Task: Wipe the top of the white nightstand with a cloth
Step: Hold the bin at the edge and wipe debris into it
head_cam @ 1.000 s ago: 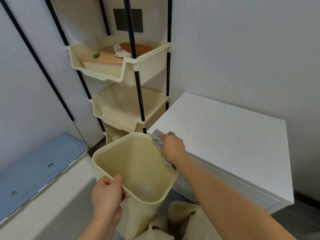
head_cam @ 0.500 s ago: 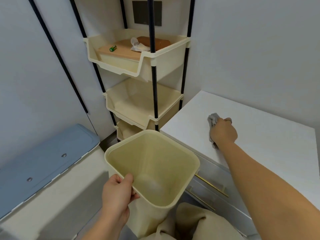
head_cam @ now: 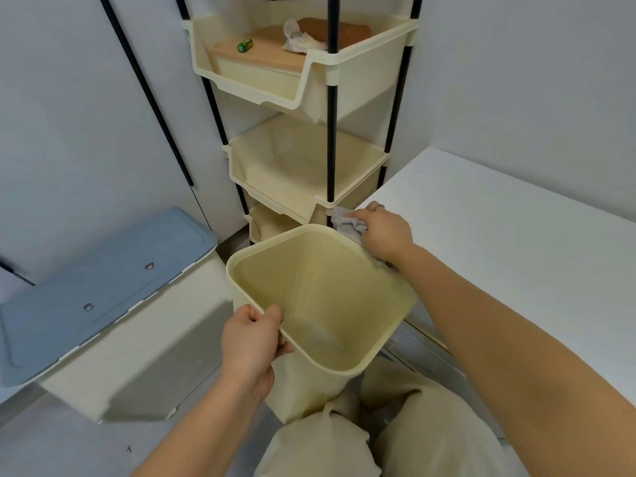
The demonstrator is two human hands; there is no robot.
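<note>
Right grip was closed on the grey cloth (head_cam: 347, 223): the right hand (head_cam: 387, 232) had it bunched under curled fingers and pressed onto the near left corner of the white nightstand (head_cam: 499, 235), right beside the rack (head_cam: 331, 132). The left grip was clamped too, with the left hand (head_cam: 251, 342) curled over the near rim of the cream bin (head_cam: 241, 266).

The bin was held tilted, mouth toward the camera, with its pale inner walls and floor on show. Up on the rack, the top tray (head_cam: 309, 80) carried a wooden board (head_cam: 265, 51) with a small green cylinder (head_cam: 245, 45) lying on it. A crumpled white rag (head_cam: 299, 37) and a brown block (head_cam: 339, 29) sat behind. More cream trays were stacked below.

A blue-lidded box (head_cam: 103, 270) stood off to the left, and beige trousers (head_cam: 430, 425) filled the bottom of the view. The bin's far rim cut across the worktop's corner, hid the cloth's lower edge and sat just beside the right wrist.

The right arm reached forward from the lower right, back of the hand up, a ring (head_cam: 378, 207) on one finger. The left forearm came up from bottom centre.
</note>
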